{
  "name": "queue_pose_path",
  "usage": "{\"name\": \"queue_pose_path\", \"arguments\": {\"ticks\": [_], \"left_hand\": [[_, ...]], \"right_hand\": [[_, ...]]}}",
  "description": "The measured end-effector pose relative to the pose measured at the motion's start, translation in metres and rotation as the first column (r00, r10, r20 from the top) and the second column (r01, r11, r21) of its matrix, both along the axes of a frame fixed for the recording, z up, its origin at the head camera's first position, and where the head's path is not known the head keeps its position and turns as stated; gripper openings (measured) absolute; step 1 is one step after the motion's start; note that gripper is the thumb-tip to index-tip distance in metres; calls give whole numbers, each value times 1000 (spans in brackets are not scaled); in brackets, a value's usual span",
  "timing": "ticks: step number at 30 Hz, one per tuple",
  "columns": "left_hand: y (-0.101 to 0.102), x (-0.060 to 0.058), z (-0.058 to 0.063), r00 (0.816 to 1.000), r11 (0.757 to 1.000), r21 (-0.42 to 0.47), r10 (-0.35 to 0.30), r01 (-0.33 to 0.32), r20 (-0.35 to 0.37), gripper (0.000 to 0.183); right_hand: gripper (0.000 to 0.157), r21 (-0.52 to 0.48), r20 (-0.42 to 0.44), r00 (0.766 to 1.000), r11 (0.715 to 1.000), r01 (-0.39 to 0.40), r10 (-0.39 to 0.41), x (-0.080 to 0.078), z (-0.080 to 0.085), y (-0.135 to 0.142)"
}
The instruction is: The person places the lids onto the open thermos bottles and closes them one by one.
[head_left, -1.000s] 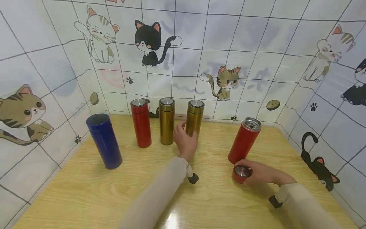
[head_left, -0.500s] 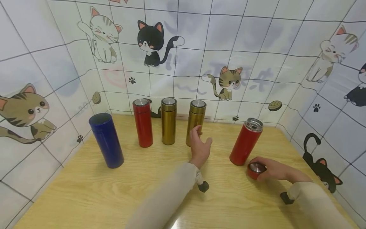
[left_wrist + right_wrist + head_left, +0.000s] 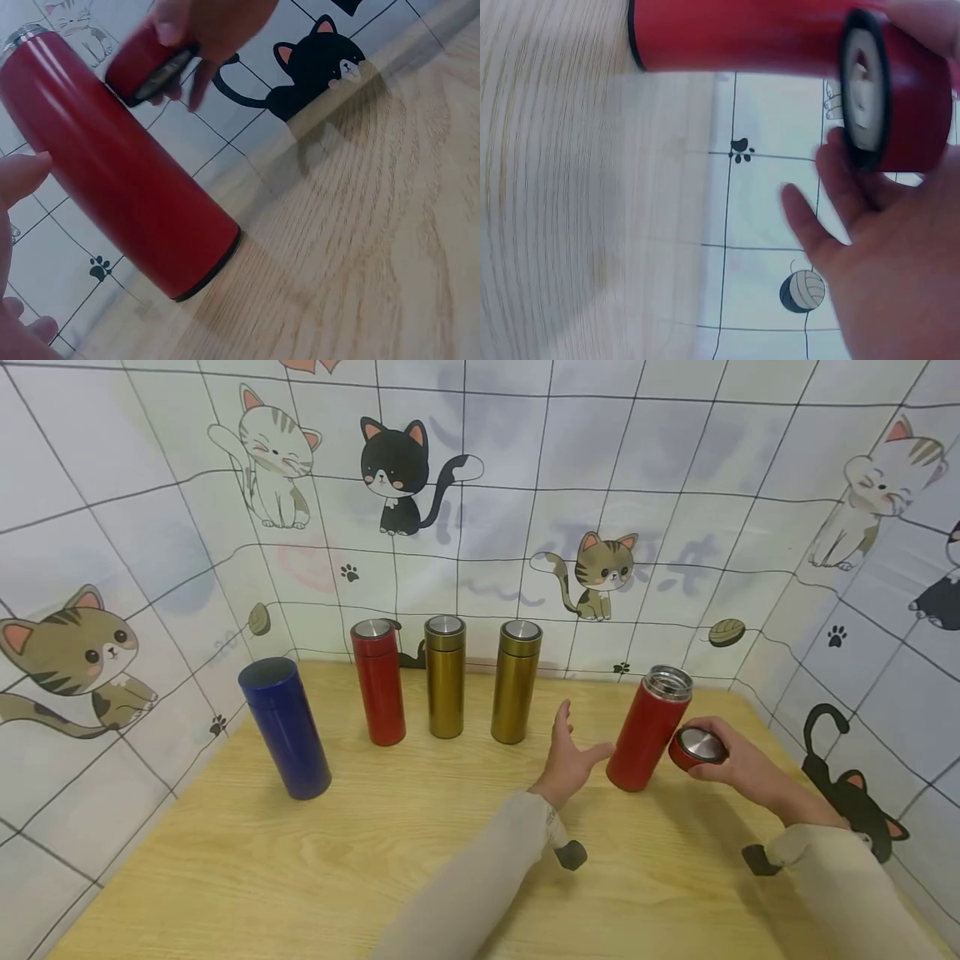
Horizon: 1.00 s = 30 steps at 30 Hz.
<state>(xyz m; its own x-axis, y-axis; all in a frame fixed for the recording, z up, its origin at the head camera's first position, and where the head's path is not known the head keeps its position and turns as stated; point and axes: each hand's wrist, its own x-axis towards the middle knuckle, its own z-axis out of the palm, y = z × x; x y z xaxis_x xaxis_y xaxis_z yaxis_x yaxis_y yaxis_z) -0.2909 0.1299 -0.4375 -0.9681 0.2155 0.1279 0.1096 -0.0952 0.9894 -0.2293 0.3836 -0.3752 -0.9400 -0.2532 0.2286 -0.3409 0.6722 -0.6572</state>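
On the right of the table stands a red thermos bottle [image 3: 647, 739] without its lid, its steel mouth bare. My right hand [image 3: 750, 772] pinches the red lid [image 3: 697, 748] by its sides, raised off the table beside the bottle's upper half. The right wrist view shows the pale underside of that lid [image 3: 915, 97]. My left hand [image 3: 567, 762] is spread just left of the open bottle, thumb pointing at it. In the left wrist view the thumb [image 3: 26, 176] overlaps the bottle's edge; whether it touches, I cannot tell.
A blue thermos [image 3: 287, 731], a capped red thermos [image 3: 379, 685] and two gold thermoses, one left [image 3: 446, 681] and one right [image 3: 516, 685], stand along the back left of the wooden table [image 3: 360, 868]. A cat-print wall [image 3: 495, 527] closes off the back and sides.
My left hand has left the right gold thermos and moved right to the open red bottle. My right hand has lifted the red lid from the table, up and to the right.
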Motion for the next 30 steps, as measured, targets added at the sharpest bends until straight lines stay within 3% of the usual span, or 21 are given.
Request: {"name": "queue_pose_path", "arguments": {"ticks": [4,11,15,22,27,30], "left_hand": [[14,-3,3,1000,995,-97,-17,17,-4,99],[35,-2,11,994,962,-251,-112,104,-19,102],[38,-2,11,990,956,-264,-138,126,-25,101],[45,10,9,994,941,-333,-83,53,-75,87],[48,12,10,984,955,-283,-132,93,-123,80],[51,10,10,976,958,-273,-137,87,-171,82]], "right_hand": [[58,-51,-110,993,998,36,-41,-2,1,-4],[54,-138,-168,983,989,47,-70,1,6,-4],[55,-170,-205,972,982,81,-116,3,9,-9],[60,-260,-246,950,957,128,-194,3,14,-13],[62,-315,-268,940,942,120,-209,3,16,-16],[59,-380,-276,934,918,110,-226,1,19,-22]]}}
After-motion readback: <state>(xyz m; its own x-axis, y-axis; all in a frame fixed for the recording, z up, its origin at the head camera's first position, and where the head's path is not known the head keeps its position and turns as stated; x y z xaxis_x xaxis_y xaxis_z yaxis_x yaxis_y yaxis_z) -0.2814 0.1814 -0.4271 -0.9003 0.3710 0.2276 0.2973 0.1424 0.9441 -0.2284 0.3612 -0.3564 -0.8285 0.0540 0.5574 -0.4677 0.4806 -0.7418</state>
